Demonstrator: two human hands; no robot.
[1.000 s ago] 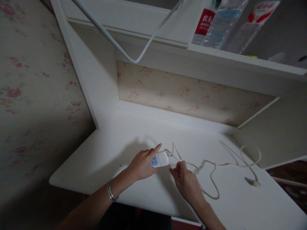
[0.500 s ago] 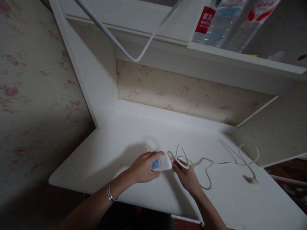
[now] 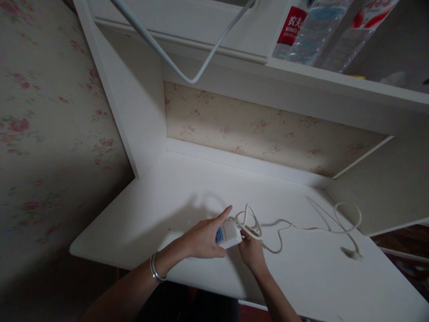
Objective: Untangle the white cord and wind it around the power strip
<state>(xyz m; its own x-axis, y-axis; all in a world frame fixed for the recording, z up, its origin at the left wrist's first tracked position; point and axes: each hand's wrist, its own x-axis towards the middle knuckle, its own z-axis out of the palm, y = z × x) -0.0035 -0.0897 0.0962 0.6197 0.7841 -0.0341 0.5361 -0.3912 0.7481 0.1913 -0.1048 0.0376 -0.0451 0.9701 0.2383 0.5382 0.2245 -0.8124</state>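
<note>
A white power strip (image 3: 231,235) with a blue socket face is held above the desk, its left part hidden by my left hand (image 3: 204,237). The fingers of that hand wrap around it while one finger sticks up off the strip. My right hand (image 3: 251,250) is closed at the strip's right end, gripping the white cord (image 3: 256,223), which hangs in loose loops over the fingers. From there the cord runs right across the desk to a plug (image 3: 351,253) lying on the surface.
The white desk (image 3: 150,210) has side panels and a back ledge. Above it hangs a bent white tube (image 3: 191,80). Plastic bottles (image 3: 317,31) stand on the upper right shelf (image 3: 335,78). Floral wallpaper (image 3: 33,147) covers the left wall.
One left finger has lifted off the strip, and the strip has tilted. My right hand has moved slightly left and down, drawing the cord loops along.
</note>
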